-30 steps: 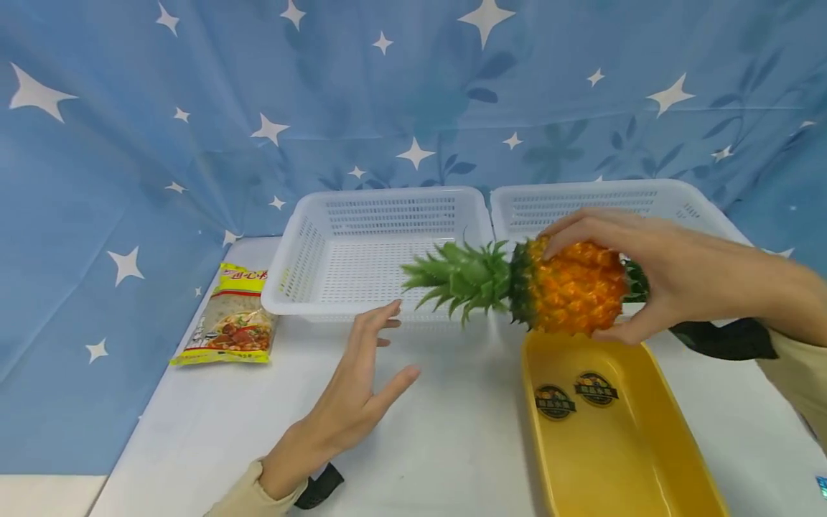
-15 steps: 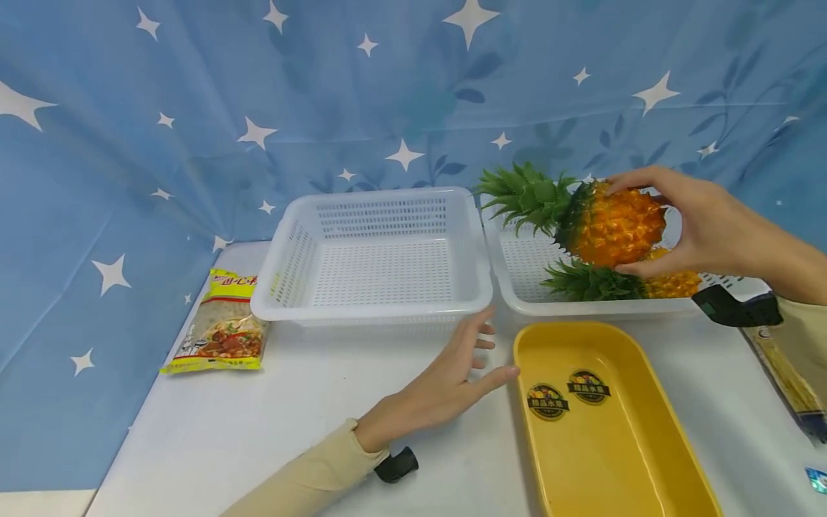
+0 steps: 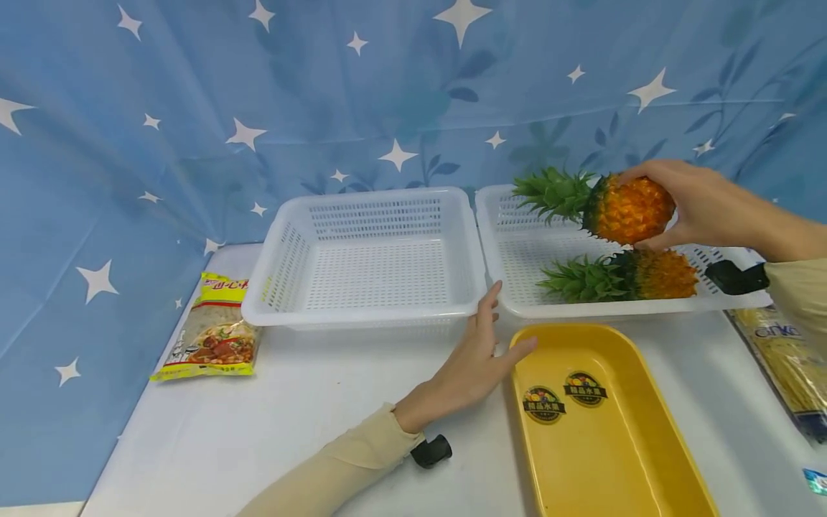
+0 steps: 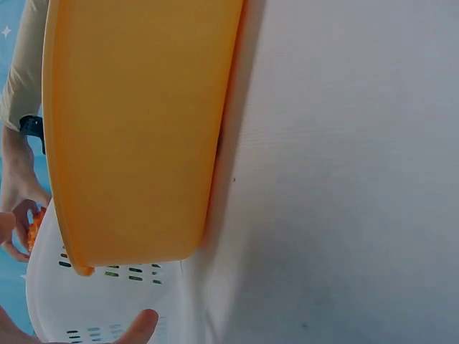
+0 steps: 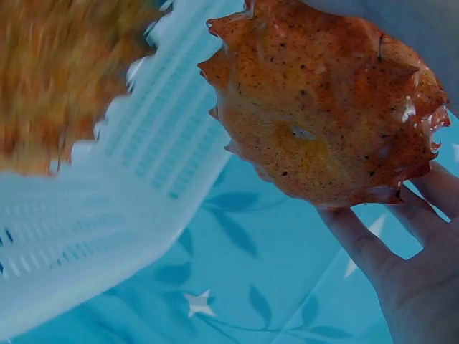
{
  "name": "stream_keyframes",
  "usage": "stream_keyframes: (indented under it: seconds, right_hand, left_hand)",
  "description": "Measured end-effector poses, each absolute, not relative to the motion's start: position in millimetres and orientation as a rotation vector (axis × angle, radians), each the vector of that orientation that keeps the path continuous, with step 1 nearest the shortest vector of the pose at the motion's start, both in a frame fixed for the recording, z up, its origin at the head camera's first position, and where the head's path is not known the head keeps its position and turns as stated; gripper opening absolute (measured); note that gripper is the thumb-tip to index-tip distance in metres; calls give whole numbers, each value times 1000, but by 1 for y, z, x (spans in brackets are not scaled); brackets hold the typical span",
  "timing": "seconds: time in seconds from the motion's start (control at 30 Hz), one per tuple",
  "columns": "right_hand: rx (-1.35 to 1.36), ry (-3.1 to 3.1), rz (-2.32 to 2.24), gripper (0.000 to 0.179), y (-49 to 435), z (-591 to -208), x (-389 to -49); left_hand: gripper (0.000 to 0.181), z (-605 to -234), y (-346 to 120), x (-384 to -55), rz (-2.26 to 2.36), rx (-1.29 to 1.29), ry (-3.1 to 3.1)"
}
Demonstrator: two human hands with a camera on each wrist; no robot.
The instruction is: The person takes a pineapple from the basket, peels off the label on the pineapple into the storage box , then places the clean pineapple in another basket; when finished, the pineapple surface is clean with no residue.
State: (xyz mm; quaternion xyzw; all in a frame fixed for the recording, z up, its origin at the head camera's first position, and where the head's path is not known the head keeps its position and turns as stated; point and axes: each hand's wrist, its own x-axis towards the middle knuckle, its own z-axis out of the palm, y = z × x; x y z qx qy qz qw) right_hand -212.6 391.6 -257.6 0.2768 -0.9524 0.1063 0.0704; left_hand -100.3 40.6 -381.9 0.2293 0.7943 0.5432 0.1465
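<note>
right hand (image 3: 694, 205): grip curled round pineapple (image 3: 629, 210), held above right white basket (image 3: 510, 287) | long axis level, crown leftward, over second pineapple (image 3: 646, 274) | left hand (image 3: 481, 359): fingers straight, holding nothing, on bench (image 3: 323, 424) beside yellow tray (image 3: 607, 459), farther away

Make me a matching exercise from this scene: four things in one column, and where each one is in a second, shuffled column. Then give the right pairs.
Things
1. Held pineapple
2. Second pineapple
3. Noodle packet
4. Yellow tray

Places
A. On the table left of the left white basket
B. Lying inside the right white basket
C. In the right hand, above the right white basket
D. On the table in front of the right white basket, beside the left hand

Pairs: 1-C, 2-B, 3-A, 4-D
</note>
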Motion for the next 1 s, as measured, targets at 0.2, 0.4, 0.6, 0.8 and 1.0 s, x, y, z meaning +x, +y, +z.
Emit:
stream_keyframes:
  seconds: [0.2,0.4,0.6,0.8,1.0]
  right_hand:
    - [846,-2964,175,103,399,-262,-227]
    - [888,-2954,29,104,402,-266,-237]
    - [927,-2992,-102,104,399,-271,-246]
    - [938,-3055,-146,104,399,-277,-252]
    - [917,-3104,-111,103,402,-283,-259]
  left_hand:
    - [92,-379,48,-105,1507,593,2351]
    - [91,-380,49,-110,1525,604,2343]
    - [89,-381,50,-114,1535,608,2368]
    - [85,-382,52,-113,1533,623,2378]
    - [82,-382,56,-111,1542,614,2395]
